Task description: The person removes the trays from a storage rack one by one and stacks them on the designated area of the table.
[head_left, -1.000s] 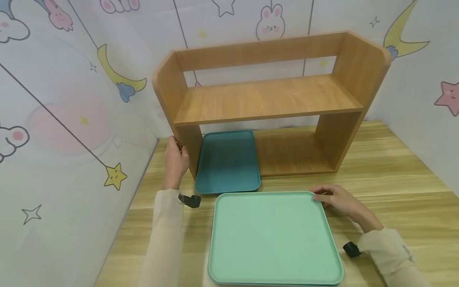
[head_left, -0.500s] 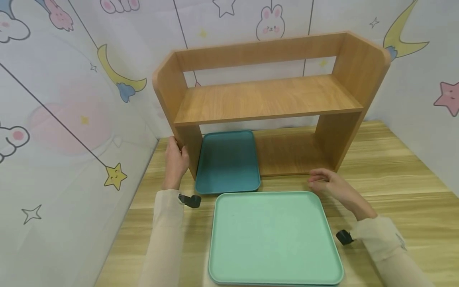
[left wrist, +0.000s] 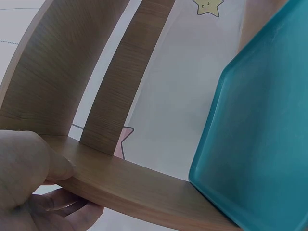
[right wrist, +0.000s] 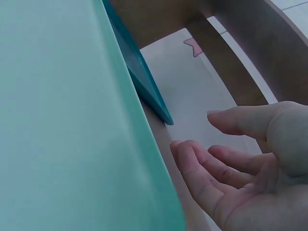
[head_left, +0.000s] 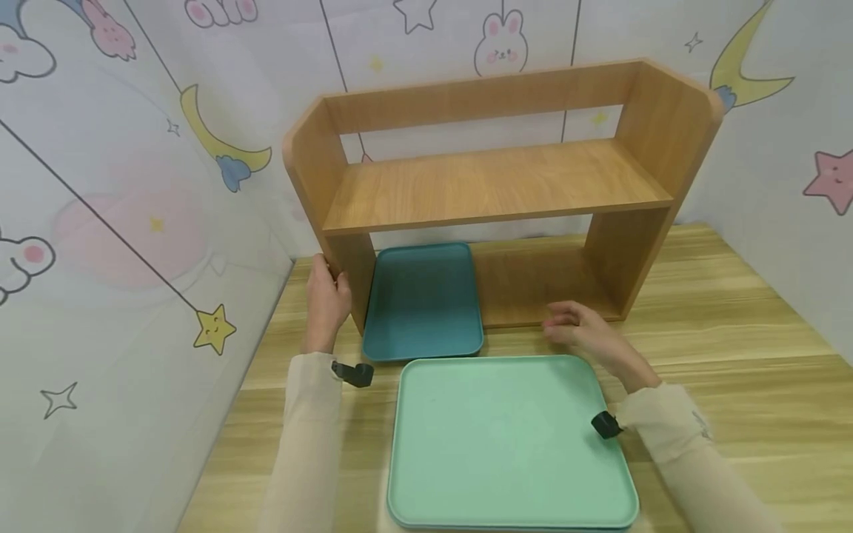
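Note:
My left hand (head_left: 328, 302) grips the left side panel of a two-tier wooden shelf (head_left: 500, 185). In the left wrist view its thumb lies on the inner face and the fingers curl behind the edge. A dark teal tray (head_left: 426, 303) lies in the lower left of the shelf, its front end jutting past the base. In front of it a mint green tray (head_left: 513, 444) lies on the table. Above the gap between the mint tray's far edge and the shelf is my right hand (head_left: 593, 337). Its fingers are loosely bent, thumb apart, and hold nothing.
A bare part of the shelf's base (head_left: 540, 289) shows to the right of the teal tray. The wood-grain table (head_left: 753, 355) reaches to white patterned wall sheets (head_left: 120, 370) at the left, back and right. Another teal rim shows beneath the mint tray.
My right hand has let go of the mint tray's far right corner, lifted, and moved left toward the shelf's front. The left hand and both trays stay where they were.

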Available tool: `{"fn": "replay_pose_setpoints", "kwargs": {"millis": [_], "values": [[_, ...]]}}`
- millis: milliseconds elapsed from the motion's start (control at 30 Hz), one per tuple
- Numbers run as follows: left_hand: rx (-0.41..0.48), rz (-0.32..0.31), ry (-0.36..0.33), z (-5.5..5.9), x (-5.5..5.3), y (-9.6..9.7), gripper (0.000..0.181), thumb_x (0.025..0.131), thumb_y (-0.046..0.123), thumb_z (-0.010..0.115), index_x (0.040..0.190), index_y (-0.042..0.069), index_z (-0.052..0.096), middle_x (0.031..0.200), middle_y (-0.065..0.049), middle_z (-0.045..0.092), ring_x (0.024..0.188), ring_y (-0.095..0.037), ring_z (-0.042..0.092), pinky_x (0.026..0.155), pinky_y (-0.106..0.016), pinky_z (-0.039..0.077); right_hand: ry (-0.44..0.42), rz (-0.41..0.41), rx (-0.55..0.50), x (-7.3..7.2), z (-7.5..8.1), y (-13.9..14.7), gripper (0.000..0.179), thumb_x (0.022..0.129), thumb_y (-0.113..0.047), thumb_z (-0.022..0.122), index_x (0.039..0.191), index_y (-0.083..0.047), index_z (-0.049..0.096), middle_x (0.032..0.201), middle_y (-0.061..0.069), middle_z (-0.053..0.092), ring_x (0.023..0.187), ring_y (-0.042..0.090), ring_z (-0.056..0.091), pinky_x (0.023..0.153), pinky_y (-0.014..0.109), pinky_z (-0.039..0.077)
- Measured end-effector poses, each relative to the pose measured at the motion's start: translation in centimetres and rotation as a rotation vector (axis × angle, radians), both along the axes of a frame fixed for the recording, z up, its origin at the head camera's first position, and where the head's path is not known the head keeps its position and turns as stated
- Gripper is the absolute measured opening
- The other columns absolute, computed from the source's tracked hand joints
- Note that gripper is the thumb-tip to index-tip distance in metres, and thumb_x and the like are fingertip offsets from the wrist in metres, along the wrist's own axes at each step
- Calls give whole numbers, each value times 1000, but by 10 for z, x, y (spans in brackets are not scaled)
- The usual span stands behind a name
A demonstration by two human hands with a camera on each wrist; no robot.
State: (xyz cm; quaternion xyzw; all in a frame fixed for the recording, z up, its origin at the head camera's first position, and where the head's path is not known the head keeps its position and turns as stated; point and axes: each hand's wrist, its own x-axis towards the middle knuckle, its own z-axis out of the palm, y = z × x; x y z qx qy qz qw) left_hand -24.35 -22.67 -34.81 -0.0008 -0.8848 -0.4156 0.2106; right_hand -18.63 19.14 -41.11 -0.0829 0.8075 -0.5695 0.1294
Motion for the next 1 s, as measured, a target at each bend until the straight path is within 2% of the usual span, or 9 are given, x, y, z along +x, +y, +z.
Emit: {"fn": "replay_pose_setpoints", "kwargs": {"millis": [300, 633, 833, 1000], "values": [[8, 2, -21, 0, 0, 1, 33, 99, 9, 42, 129, -3, 37, 131, -24, 47, 119, -38, 51, 98, -51, 46, -44, -4, 15, -12, -2, -28, 65, 93, -19, 61, 145, 1, 28, 130, 25, 51, 114, 35, 57, 99, 48, 45], [-1, 9, 2, -1, -1, -1, 32, 97, 6, 43, 126, -5, 38, 126, -26, 49, 115, -40, 53, 96, -52, 46, -95, -6, 7, -24, -10, -61, 64, 92, -16, 60, 145, -1, 28, 126, 22, 53, 109, 33, 60, 101, 47, 44], [2, 10, -21, -1, 0, -1, 31, 98, 8, 43, 127, -3, 38, 127, -25, 48, 116, -38, 53, 96, -51, 47, -117, 5, -20, -28, -14, -82, 62, 93, -10, 57, 145, 2, 25, 125, 24, 51, 106, 32, 62, 95, 41, 50], [4, 6, -10, 0, 0, 0, 30, 98, 7, 43, 126, -4, 39, 125, -25, 49, 114, -38, 53, 94, -51, 47, -122, 9, -7, -31, -15, -94, 62, 93, -9, 57, 145, 3, 25, 125, 25, 51, 101, 28, 64, 91, 37, 52]]}}
